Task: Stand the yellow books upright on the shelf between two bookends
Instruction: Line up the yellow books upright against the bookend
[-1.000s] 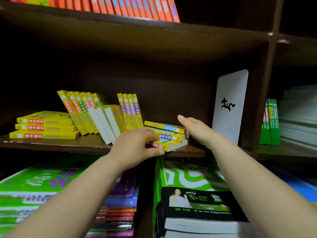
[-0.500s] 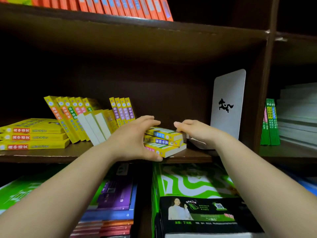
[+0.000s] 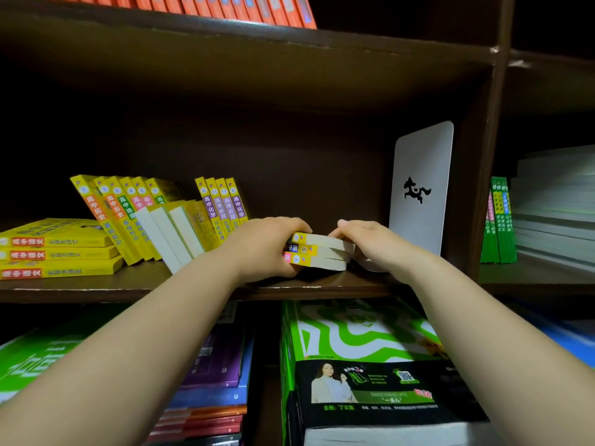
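A small stack of three yellow books (image 3: 322, 252) lies flat on the dark wooden shelf (image 3: 128, 286). My left hand (image 3: 262, 246) grips the stack's left end, fingers curled over the top. My right hand (image 3: 363, 241) presses on its right end. A white bookend (image 3: 418, 194) with a black horse cut-out stands just right of the stack. To the left, several yellow books (image 3: 222, 207) lean, more leaning yellow books (image 3: 128, 217) stand beyond them, and three yellow books (image 3: 58, 252) lie flat at the far left. Only one bookend is in view.
The shelf's side wall (image 3: 483, 172) rises behind the bookend. Green books (image 3: 497, 220) stand in the compartment to the right. Orange books (image 3: 225, 8) line the shelf above. Green-and-white book stacks (image 3: 363, 336) and purple books (image 3: 219, 358) fill the shelf below.
Both hands have closed in on the flat stack of three books, the left wrapping over its top. The stack has turned so its page edges face me.
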The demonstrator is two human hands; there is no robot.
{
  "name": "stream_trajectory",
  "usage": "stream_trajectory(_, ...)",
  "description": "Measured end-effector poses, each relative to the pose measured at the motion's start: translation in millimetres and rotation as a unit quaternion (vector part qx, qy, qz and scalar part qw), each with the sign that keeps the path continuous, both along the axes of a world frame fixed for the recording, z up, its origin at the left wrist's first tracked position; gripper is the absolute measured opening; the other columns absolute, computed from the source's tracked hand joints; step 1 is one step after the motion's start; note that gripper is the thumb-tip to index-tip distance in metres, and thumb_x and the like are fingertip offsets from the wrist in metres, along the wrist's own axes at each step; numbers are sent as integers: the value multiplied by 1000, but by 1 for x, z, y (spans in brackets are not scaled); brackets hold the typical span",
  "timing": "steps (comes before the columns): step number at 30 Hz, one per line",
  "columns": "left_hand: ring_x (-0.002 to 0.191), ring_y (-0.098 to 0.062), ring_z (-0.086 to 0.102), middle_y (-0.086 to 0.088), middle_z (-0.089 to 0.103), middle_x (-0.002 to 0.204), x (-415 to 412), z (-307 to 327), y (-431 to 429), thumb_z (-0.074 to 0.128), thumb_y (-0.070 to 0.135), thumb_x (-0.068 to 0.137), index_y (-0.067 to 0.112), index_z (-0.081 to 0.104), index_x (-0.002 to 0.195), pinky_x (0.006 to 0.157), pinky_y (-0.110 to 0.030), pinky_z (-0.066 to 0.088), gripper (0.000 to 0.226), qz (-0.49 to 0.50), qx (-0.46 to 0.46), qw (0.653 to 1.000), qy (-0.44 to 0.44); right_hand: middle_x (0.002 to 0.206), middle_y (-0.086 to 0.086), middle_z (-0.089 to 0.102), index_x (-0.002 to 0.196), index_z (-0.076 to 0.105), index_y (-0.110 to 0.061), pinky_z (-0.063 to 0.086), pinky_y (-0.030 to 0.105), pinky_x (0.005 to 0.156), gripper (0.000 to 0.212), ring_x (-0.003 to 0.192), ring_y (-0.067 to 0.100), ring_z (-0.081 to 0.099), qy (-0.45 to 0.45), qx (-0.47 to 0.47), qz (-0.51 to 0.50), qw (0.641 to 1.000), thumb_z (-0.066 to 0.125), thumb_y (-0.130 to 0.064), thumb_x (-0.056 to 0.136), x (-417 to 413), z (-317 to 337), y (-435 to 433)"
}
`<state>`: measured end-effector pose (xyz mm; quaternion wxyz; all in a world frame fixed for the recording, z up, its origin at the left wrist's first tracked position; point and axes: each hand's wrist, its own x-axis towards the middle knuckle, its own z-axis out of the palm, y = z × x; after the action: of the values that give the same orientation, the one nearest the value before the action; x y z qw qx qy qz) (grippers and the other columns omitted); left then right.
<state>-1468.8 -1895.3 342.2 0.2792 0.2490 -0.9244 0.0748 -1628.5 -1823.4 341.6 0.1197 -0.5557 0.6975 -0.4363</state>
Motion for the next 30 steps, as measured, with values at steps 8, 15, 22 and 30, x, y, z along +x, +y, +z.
stream_trajectory(8, 103, -29, 59, -8, 66, 108, -6, 5, -3, 65, 33, 74, 16, 56, 109, 76, -31, 42, 39, 41, 46, 977, 204, 115, 0, 50, 124, 47, -14, 42, 30, 95, 33, 102, 18, 54, -225, -189, 31, 955, 36, -29, 97, -2, 5, 2)
stream_trajectory(15, 99, -27, 62, -8, 68, 101, -21, 22, -7, 66, 40, 75, 17, 59, 89, 91, -44, 50, 28, 6, 244, 891, 383, 117, -2, 51, 129, 45, -13, 40, 21, 89, 37, 106, 9, 49, -133, -236, 37, 962, 49, -14, 92, 36, -1, -5)
stream_trajectory(22, 98, -22, 58, -3, 62, 103, -23, 11, -23, 64, 42, 78, 13, 58, 109, 87, -34, 46, 43, 24, 296, 870, 393, 144, 6, 42, 142, 28, -14, 39, 25, 94, 50, 125, 20, 47, -192, -157, 52, 967, 44, -25, 95, 39, 4, -29)
stream_trajectory(30, 97, -13, 55, 2, 55, 108, -14, 2, -15, 66, 28, 79, 15, 38, 127, 78, -24, 45, 57, -91, 387, 859, 321, 124, 12, 59, 130, 44, -9, 45, 21, 63, 44, 89, 15, 55, -312, -127, 91, 937, 32, -37, 97, 42, 20, -43)
